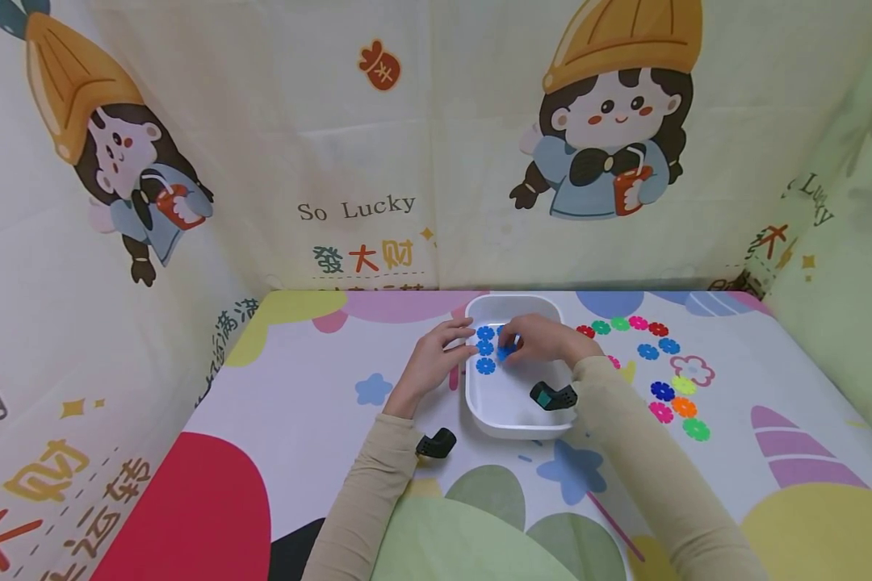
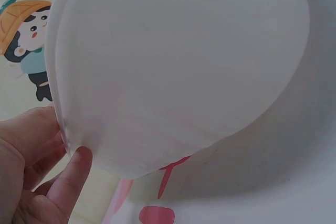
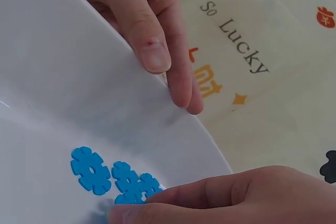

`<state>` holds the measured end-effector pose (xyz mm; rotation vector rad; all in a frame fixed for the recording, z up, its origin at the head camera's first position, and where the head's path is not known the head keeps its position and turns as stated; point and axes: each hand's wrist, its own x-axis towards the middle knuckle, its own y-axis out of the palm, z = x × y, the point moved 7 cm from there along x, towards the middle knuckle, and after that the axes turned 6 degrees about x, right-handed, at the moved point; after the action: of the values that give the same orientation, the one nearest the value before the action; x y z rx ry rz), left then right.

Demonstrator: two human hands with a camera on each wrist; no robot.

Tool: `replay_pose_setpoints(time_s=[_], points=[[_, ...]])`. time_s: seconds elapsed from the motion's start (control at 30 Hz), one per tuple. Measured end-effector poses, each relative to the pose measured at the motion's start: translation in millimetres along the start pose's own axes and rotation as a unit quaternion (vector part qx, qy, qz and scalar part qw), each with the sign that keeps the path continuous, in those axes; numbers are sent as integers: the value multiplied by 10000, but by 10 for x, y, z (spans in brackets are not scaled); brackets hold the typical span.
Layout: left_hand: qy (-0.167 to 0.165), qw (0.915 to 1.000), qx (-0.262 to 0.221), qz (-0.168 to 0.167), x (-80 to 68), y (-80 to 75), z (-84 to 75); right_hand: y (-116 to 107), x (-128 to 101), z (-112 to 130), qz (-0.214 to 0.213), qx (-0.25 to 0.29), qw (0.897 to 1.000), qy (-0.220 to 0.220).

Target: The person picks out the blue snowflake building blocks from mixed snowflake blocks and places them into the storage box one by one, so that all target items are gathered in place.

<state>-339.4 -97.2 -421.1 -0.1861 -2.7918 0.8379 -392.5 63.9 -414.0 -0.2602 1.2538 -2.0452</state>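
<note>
A white plastic basin (image 1: 519,415) stands on the table, with several blue flower-shaped discs (image 1: 485,366) lying inside. My left hand (image 1: 436,355) pinches the basin's left rim. In the left wrist view, its thumb and fingers straddle the edge of the wall. Inside the basin, my right hand (image 1: 541,337) reaches down with thumb and forefinger on a blue disc (image 1: 506,353), which the fingers partly hide. The right wrist view has the fingertips low over the basin floor, beside a small cluster of blue snowflake discs (image 3: 91,170).
Right of the basin, loose discs in red, green, pink, orange (image 1: 685,406) and other colours lie on the patterned tabletop. Two more blue discs (image 1: 648,352) are among them. A printed cloth wall (image 1: 480,161) rises behind the table. Black wrist cameras (image 1: 436,444) sit on both forearms.
</note>
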Motion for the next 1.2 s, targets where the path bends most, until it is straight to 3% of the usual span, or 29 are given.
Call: replay_pose_setpoints(time_s=[0.33, 1.2], points=[[47, 10000, -32, 12, 4, 8, 15, 81, -22, 18, 168, -177, 9994, 236], [90, 9999, -88, -10, 14, 7, 10, 110, -20, 26, 147, -172, 9997, 111]])
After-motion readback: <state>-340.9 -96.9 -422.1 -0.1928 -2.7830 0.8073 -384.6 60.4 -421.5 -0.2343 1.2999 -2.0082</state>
